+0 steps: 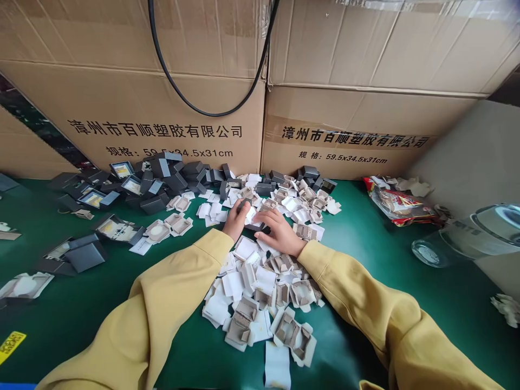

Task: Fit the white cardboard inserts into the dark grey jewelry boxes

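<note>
My left hand [235, 221] is closed around a small black box [244, 203], of which only a dark corner shows by the thumb. Beside it, my right hand [280, 232] has its fingers stretched out and apart, reaching over a white piece near that box. Whether those fingertips touch it I cannot tell. Under and around both hands lies a pile of white paper slips [233, 284] and folded grey-white card inserts [303, 292]. Further inserts [311, 197] spread out beyond my right hand.
Several black boxes [176, 181] are heaped at the back left, with open ones [117, 230] nearer. Large cartons [170, 103] wall off the back, a black cable [213, 114] hanging before them. On the right are a red snack packet [400, 203] and a clear bottle [467, 235].
</note>
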The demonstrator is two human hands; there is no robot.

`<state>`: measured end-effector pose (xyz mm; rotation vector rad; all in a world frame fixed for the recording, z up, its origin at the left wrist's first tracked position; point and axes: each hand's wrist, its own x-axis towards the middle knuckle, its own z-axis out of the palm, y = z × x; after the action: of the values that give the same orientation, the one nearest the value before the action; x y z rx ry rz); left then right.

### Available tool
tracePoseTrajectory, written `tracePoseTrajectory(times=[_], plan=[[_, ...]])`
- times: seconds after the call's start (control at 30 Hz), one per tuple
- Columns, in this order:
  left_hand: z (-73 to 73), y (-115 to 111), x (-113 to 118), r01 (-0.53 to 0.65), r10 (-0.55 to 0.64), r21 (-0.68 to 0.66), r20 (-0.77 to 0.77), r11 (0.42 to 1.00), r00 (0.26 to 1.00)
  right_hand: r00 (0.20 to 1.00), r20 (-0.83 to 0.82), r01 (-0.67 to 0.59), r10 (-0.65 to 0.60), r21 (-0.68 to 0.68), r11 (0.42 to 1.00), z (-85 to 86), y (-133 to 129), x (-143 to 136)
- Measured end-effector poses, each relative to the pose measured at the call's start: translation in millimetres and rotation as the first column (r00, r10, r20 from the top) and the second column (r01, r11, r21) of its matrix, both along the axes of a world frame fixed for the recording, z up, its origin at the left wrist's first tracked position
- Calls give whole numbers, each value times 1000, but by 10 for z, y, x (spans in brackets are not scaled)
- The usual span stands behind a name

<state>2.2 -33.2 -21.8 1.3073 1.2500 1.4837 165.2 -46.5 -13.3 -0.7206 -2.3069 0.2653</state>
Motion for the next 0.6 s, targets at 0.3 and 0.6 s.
tracePoseTrajectory(times=[0.3, 0.6], plan=[[53, -79, 1, 257, -252, 41, -111, 965, 961, 987, -70, 139, -142, -46, 989, -62, 40, -16], [48, -87, 9, 354, -320, 80, -276, 932, 906, 978, -122, 159, -169, -90, 983, -87, 54, -24]])
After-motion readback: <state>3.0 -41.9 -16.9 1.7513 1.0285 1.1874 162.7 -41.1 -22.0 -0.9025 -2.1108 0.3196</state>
